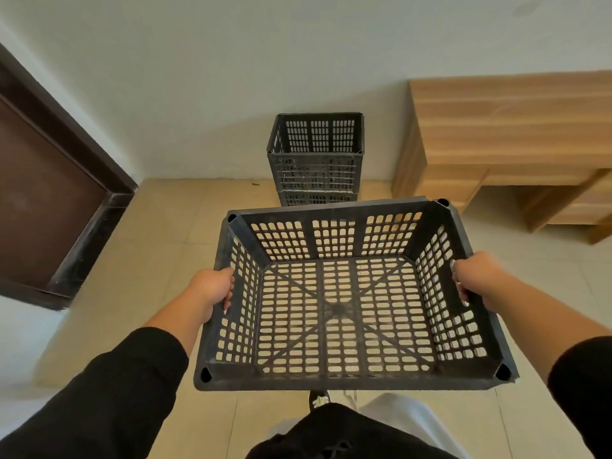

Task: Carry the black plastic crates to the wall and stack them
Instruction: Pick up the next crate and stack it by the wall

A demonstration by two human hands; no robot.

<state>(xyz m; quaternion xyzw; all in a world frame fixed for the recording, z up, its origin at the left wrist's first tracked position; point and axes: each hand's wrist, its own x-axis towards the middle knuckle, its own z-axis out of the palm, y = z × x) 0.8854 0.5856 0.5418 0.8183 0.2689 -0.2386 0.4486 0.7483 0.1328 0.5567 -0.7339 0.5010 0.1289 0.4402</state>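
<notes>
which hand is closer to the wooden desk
Right. The right hand grips the carried crate on the side facing the wooden desk; the left hand grips the opposite side, nearer the dark door.

I'm standing on a beige tiled floor (pixel 159 246) facing a plain white wall (pixel 231 77). There's a dark brown door (pixel 43 193) with a chunky dark frame on my left, and a light wooden desk (pixel 510 127) pushed against the wall on my right.
</notes>
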